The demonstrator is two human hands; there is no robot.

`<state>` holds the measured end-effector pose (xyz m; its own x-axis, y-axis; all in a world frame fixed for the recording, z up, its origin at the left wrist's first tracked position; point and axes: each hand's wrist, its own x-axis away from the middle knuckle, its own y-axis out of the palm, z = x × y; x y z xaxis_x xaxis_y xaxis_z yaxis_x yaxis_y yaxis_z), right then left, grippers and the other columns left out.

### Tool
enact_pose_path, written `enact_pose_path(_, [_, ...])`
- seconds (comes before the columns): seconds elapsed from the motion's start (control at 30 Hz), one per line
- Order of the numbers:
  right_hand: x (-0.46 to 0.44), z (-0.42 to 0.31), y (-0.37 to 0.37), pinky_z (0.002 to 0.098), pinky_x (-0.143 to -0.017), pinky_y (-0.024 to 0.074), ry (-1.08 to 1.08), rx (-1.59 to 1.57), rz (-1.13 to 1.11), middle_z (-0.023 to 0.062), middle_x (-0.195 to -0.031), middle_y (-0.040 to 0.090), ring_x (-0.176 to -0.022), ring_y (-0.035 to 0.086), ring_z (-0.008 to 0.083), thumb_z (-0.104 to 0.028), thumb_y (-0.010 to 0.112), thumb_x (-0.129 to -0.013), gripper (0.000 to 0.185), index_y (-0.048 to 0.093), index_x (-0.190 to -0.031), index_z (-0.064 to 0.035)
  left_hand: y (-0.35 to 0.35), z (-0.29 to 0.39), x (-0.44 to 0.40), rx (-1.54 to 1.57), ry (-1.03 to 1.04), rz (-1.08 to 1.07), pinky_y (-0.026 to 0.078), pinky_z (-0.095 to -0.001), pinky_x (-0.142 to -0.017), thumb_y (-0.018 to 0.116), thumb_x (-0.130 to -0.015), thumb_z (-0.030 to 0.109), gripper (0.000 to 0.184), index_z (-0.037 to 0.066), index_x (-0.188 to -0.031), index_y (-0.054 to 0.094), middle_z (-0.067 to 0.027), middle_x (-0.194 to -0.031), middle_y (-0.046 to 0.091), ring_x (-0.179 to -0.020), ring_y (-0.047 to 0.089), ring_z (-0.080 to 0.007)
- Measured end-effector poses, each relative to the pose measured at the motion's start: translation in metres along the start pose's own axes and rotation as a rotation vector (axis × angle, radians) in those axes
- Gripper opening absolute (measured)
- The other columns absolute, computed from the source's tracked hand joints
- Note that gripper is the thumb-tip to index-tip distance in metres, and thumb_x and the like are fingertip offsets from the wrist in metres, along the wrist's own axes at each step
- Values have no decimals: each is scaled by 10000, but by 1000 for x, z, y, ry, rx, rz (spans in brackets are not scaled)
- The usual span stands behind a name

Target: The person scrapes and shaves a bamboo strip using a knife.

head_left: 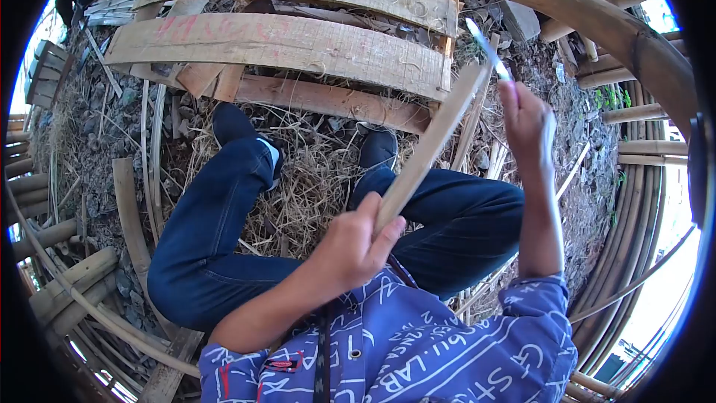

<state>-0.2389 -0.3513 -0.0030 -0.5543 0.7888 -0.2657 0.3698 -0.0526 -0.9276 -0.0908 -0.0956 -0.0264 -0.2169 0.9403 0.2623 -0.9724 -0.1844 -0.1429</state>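
"Where's the bamboo strip (436, 138)?"

"Slanting over the jeans (212, 227), top end near the right-hand near corner of the slatted pallet (276, 41), left hand (350, 246) fingers wrapped round the lower end!"

"And the right hand (529, 123)?"

"Fingers curled round a knife (489, 50), blade at the strip's tip; touching, can't tell!"

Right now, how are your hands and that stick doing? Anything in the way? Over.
Left hand gripping stick by near end. Right hand holding knife beside stick's far end; contact unclear. Wooden boards ahead; nothing seen between knife and stick.
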Motion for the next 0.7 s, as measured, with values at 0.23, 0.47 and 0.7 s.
enact_pose_path(0.23, [47,-47,-30,376,-440,378,-57,-226,-155,106,-524,497,-434,500,257,-270,591,-905,302,557,-700,-52,-2,1,-13,5,-56,-17,443,-430,-516,519,-949,259,297,-3,-848,422,-197,-579,539,-563,592,-388])
enact_pose_path(0.47, [68,-73,-10,403,-450,440,-293,-173,-361,102,-540,543,-491,572,306,-387,652,-846,358,545,-704,-76,-3,2,-12,-23,-40,3,445,-442,-527,534,-944,248,295,-6,-845,422,-209,-592,544,-595,594,-412])
enact_pose_path(0.7, [61,-67,-6,389,-432,430,-377,-84,-287,85,-539,540,-464,559,289,-428,651,-832,404,523,-683,-76,-3,3,-13,-61,2,58,451,-457,-524,543,-941,253,302,-15,-856,432,-223,-604,547,-598,596,-426])
